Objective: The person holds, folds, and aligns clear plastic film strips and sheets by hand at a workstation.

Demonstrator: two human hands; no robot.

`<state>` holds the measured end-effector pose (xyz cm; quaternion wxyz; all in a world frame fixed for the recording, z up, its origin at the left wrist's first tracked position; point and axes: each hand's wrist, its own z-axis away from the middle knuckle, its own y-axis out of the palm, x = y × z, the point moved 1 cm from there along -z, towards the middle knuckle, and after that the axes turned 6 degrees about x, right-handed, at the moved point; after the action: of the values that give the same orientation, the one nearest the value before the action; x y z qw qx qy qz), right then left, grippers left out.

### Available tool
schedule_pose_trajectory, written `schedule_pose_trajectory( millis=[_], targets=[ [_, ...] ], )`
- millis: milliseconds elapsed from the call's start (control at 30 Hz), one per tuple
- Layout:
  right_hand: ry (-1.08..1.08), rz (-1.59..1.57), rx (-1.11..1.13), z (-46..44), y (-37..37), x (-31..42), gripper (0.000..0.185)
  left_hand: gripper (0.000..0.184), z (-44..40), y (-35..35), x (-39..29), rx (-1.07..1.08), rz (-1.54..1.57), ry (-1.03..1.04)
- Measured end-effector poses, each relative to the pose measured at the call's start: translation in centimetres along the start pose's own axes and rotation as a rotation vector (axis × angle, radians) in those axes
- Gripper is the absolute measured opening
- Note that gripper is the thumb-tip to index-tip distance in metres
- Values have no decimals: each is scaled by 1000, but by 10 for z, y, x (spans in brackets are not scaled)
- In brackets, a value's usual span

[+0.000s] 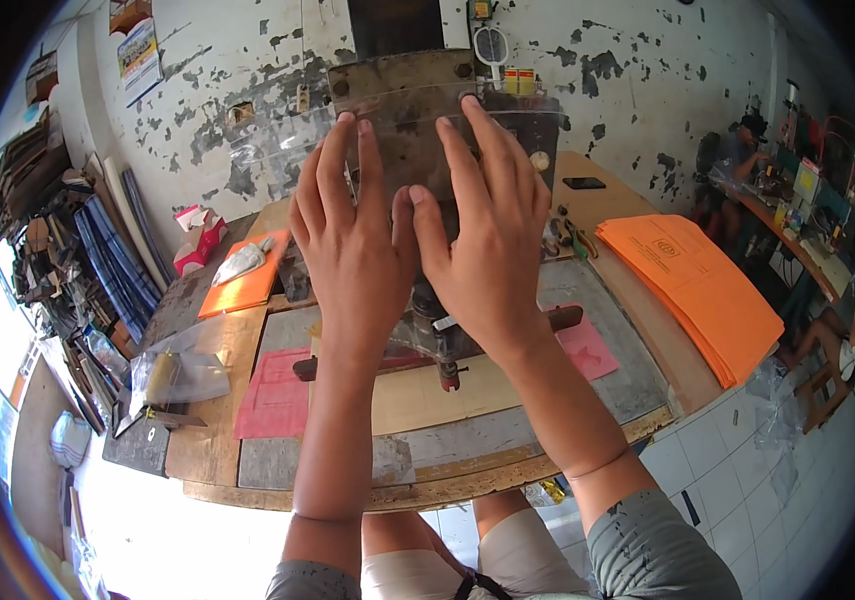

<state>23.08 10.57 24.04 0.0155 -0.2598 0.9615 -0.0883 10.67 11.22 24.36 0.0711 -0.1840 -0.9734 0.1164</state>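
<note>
While the left hand and right hand hang with fingers spread at upper centre, the machine behind them looks brownish, scuffed and bolted.

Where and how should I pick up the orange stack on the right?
The orange stack is probably best gripped at its near-right corner, right hand coming from the right: that corner appears to overhang the table, leaving its underside reachable.

The tall brown-grey machine body looks like worn, dull metal. Smooth matt paper makes up the thick orange stack; the crumpled clear bag is glossy plastic. The white wall (paint flaking) is rough; the tan tabletop strip is scuffed wood.
</note>
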Motion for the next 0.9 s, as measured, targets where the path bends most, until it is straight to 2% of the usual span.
schedule_pose_trajectory(
  millis=[433,900],
  targets=[
    [21,6,43,-1,-4,-1,59,59,1,0,-1,23,22,0],
    [25,23,70,-2,-6,1,59,60,2,2,-1,17,18,-21]
  ],
)
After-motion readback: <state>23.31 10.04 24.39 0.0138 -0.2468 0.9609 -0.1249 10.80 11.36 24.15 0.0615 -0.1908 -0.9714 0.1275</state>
